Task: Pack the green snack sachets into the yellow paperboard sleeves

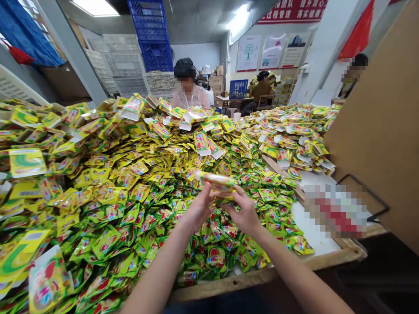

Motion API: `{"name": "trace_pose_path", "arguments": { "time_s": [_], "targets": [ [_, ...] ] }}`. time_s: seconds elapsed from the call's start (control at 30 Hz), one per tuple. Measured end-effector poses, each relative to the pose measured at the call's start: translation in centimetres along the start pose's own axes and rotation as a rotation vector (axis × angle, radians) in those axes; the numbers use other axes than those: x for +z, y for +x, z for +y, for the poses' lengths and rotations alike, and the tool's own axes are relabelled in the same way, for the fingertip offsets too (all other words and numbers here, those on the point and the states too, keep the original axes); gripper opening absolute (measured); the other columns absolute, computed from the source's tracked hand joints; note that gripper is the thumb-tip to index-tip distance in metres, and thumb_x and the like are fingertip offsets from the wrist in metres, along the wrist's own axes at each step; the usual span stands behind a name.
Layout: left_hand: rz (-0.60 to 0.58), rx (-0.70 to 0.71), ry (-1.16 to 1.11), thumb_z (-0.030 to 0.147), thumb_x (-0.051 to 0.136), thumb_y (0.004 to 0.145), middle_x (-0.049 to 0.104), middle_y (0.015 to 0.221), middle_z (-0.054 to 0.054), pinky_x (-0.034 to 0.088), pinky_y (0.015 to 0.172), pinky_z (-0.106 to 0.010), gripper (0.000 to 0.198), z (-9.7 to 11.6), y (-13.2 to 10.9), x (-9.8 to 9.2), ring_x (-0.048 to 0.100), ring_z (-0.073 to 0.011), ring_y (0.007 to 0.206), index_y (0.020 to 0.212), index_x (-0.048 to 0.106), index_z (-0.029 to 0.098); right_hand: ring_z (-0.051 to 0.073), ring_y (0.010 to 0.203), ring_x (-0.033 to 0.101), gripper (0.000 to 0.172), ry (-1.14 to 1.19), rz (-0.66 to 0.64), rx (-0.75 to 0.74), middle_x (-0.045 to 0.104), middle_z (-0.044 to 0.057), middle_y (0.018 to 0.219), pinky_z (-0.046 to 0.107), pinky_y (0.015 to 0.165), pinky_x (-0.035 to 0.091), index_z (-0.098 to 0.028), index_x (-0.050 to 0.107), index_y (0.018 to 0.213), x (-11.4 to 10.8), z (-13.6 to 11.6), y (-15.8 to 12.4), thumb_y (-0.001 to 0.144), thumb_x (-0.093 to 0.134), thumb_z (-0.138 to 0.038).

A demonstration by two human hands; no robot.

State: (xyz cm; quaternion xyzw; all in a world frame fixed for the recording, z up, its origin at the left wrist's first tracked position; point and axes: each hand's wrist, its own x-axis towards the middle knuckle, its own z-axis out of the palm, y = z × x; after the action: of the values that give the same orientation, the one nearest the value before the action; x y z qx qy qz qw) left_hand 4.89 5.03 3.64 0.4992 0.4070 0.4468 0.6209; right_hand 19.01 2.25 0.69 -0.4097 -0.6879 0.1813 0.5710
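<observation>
Both my hands are raised over a heap of small packets, holding one small yellow-green carton (218,181) between them. My left hand (201,207) grips its left end, with the thumb up along the side. On the right end, the fingers of my right hand (244,209) are closed round it. The carton is a little blurred, and whether anything is inside it cannot be made out. Below lie green sachets (216,257) with a red fruit print, and farther back are yellow sachets (140,168). Two open-flapped cartons (201,141) rest on the heap beyond my hands.
More flat cartons (28,161) are piled along the left and back, and another pile (301,131) lies at the right. A wooden rim (235,281) edges the table. A large cardboard sheet (376,122) stands at right. A person (191,93) sits across the heap.
</observation>
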Motion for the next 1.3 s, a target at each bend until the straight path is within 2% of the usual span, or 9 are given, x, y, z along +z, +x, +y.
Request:
{"name": "trace_pose_path", "arguments": {
  "time_s": [0.07, 0.17, 0.27, 0.37, 0.47, 0.77, 0.97, 1.13, 1.3],
  "targets": [
    [-0.029, -0.055, -0.177, 0.07, 0.055, 0.067, 0.065, 0.091, -0.008, 0.049, 0.071, -0.034, 0.063, 0.0, -0.1, 0.0, 0.064, -0.0254, 0.087, 0.101, 0.053, 0.018, 0.024, 0.114, 0.056, 0.023, -0.069, -0.149, -0.09, 0.06, 0.011, 0.12, 0.039, 0.096, 0.046, -0.023, 0.069, 0.098, 0.6, -0.7, -0.7, 0.079, 0.059, -0.015],
    [0.201, 0.153, -0.079, 0.051, 0.066, 0.064, 0.06, 0.079, 0.001, 0.048, 0.067, -0.028, 0.049, 0.4, -0.4, -1.0, 0.062, -0.0174, 0.074, 0.096, 0.047, 0.02, 0.024, 0.116, 0.054, 0.021, -0.098, -0.291, -0.098, 0.058, 0.01, 0.123, 0.04, 0.095, 0.047, -0.023, 0.069, 0.095, -0.3, -1.7, -0.9, 0.079, 0.059, -0.014],
    [0.358, 0.368, 0.399, 0.04, 0.066, 0.064, 0.059, 0.078, 0.002, 0.046, 0.066, -0.028, 0.049, 0.4, -1.1, -2.2, 0.059, -0.016, 0.068, 0.102, 0.043, 0.021, 0.021, 0.097, 0.063, 0.015, 0.029, -0.089, 0.048, 0.066, 0.007, 0.103, 0.038, 0.085, 0.053, -0.025, 0.068, 0.093, -2.6, -2.6, 0.5, 0.079, 0.064, -0.02],
    [0.372, 0.469, 0.88, 0.033, 0.065, 0.063, 0.06, 0.077, 0.002, 0.046, 0.063, -0.03, 0.053, -0.1, -1.9, -2.5, 0.06, -0.0191, 0.067, 0.109, 0.043, 0.023, 0.017, 0.08, 0.066, 0.019, 0.272, 0.166, 0.181, 0.069, 0.002, 0.089, 0.032, 0.074, 0.056, -0.026, 0.064, 0.097, -3.5, -3.7, 2.5, 0.078, 0.067, -0.028],
    [0.322, 0.595, 1.049, 0.028, 0.064, 0.062, 0.063, 0.082, 0.0, 0.048, 0.064, -0.03, 0.053, -0.7, -2.2, -2.1, 0.064, -0.0214, 0.074, 0.11, 0.043, 0.024, 0.017, 0.078, 0.066, 0.02, 0.345, 0.189, 0.224, 0.071, 0.002, 0.085, 0.031, 0.073, 0.055, -0.024, 0.064, 0.093, -2.4, -4.8, 3.8, 0.076, 0.068, -0.032],
    [0.369, 0.734, 1.244, 0.024, 0.062, 0.067, 0.066, 0.089, -0.003, 0.049, 0.062, -0.03, 0.048, -1.2, -2.1, -1.8, 0.065, -0.0219, 0.076, 0.111, 0.044, 0.02, 0.015, 0.065, 0.057, 0.016, -0.275, -0.224, 0.165, 0.065, 0.004, 0.076, 0.029, 0.06, 0.045, -0.018, 0.069, 0.085, -2.9, -6.1, 5.3, 0.071, 0.068, -0.026],
    [0.294, 0.814, 1.334, 0.024, 0.06, 0.07, 0.066, 0.084, -0.004, 0.047, 0.061, -0.031, 0.041, -1.8, -2.2, -1.6, 0.064, -0.0219, 0.073, 0.108, 0.046, 0.02, 0.011, 0.054, 0.049, 0.02, -0.216, -0.433, 0.274, 0.057, -0.002, 0.061, 0.025, 0.05, 0.04, -0.018, 0.072, 0.082, -3.7, -6.7, 5.9, 0.062, 0.074, -0.023],
    [0.353, 0.753, 1.299, 0.027, 0.06, 0.071, 0.066, 0.091, -0.006, 0.048, 0.064, -0.032, 0.044, -1.8, -2.6, -1.4, 0.064, -0.0236, 0.078, 0.113, 0.045, 0.02, 0.017, 0.066, 0.064, 0.025, 0.116, -0.221, 0.39, 0.069, 0.004, 0.075, 0.033, 0.064, 0.053, -0.018, 0.067, 0.082, -3.3, -6.0, 5.1, 0.064, 0.073, -0.033],
    [0.321, 0.655, 1.178, 0.029, 0.063, 0.07, 0.066, 0.095, -0.006, 0.05, 0.068, -0.032, 0.048, -1.9, -2.9, -1.0, 0.065, -0.0239, 0.083, 0.113, 0.044, 0.021, 0.019, 0.068, 0.064, 0.014, -0.095, 0.017, 0.196, 0.069, 0.003, 0.071, 0.037, 0.07, 0.052, -0.021, 0.067, 0.076, -1.7, -5.1, 4.0, 0.067, 0.073, -0.03]
  ]
}}
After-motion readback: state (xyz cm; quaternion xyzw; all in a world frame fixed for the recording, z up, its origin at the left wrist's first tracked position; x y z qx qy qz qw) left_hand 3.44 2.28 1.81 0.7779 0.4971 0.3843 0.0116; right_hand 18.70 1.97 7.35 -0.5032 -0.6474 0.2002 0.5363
